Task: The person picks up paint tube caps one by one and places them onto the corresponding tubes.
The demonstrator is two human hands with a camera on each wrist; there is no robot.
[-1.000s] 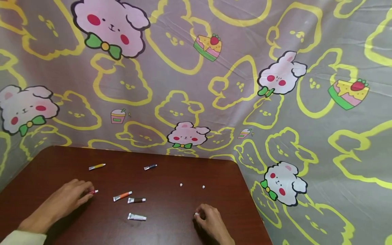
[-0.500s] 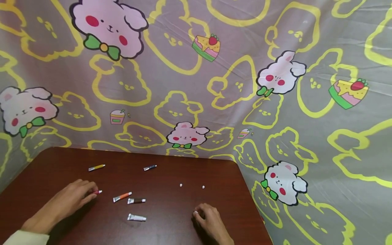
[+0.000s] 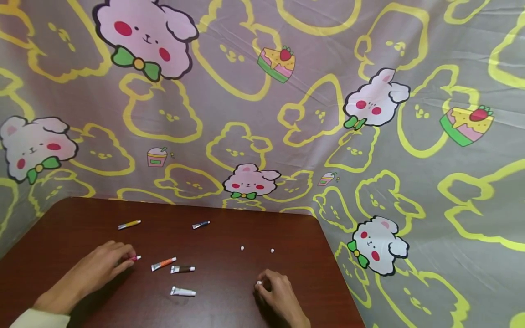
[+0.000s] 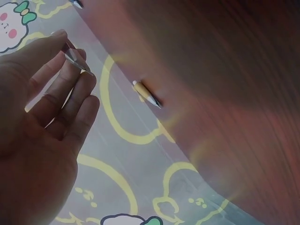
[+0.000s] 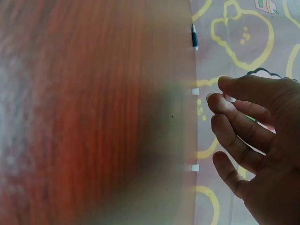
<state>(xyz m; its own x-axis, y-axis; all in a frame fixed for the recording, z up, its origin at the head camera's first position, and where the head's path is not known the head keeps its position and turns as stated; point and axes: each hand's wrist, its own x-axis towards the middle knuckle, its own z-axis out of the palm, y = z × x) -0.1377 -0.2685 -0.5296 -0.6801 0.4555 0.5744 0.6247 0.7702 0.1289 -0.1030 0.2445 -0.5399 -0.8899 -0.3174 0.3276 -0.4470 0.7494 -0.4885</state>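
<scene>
My left hand pinches a small red paint tube by its body, white cap pointing right. In the left wrist view the tube's flat silver end shows between thumb and fingers. To its right lie an orange paint tube and a dark brown one, with a white tube nearer the front. On the right side, my right hand holds a small white cap-like piece between thumb and forefinger, partly hidden by the fingertips in the right wrist view.
Farther back on the brown table lie a yellow paint tube and a dark blue one. Two small white pieces sit beyond the right hand. A patterned cloth hangs behind the table and along its right side.
My left hand has moved a little to the right, carrying the red paint tube towards the orange one. The right hand has shifted slightly left with its white piece. The other tubes lie still.
</scene>
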